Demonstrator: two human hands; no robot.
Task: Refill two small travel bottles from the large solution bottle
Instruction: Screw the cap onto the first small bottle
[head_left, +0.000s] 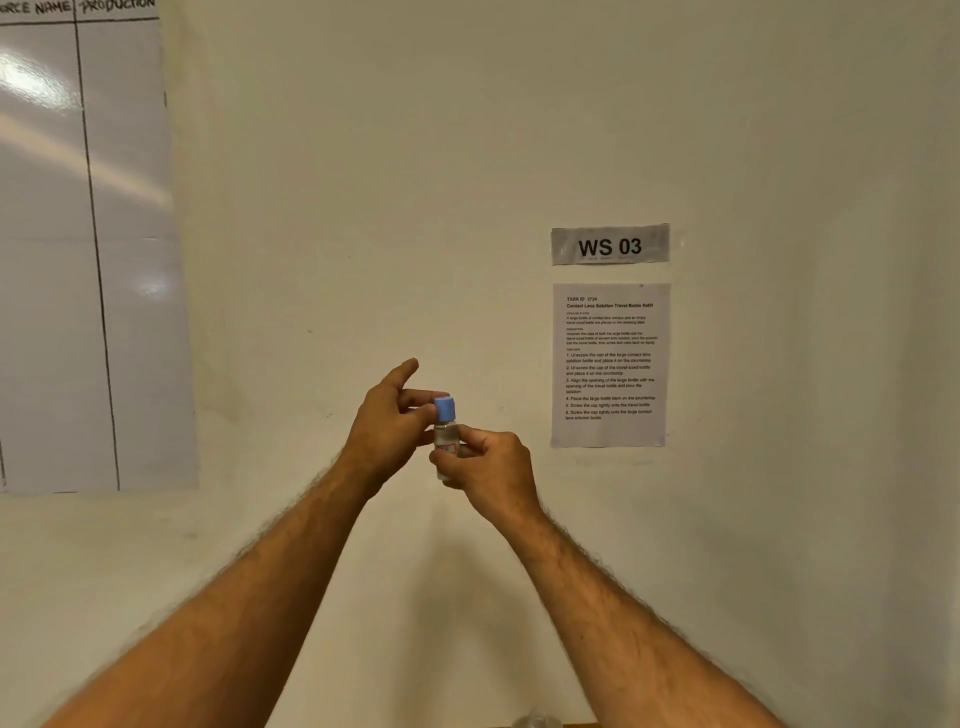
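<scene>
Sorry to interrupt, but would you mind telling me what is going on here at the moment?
A person is holding a small clear travel bottle up in front of a wall. The right hand grips the bottle's body, while the left hand has its fingers on the blue cap, which sits on the bottle. Whether the cap is being tightened or loosened cannot be told. A printed instruction sheet hangs on the wall under a sign reading WS 03.

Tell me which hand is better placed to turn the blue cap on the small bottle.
Left. The left hand has its fingertips at the blue cap, while the right hand is wrapped around the body of the small travel bottle, holding it upright. The right looks better kept as the steadying grip.
</scene>
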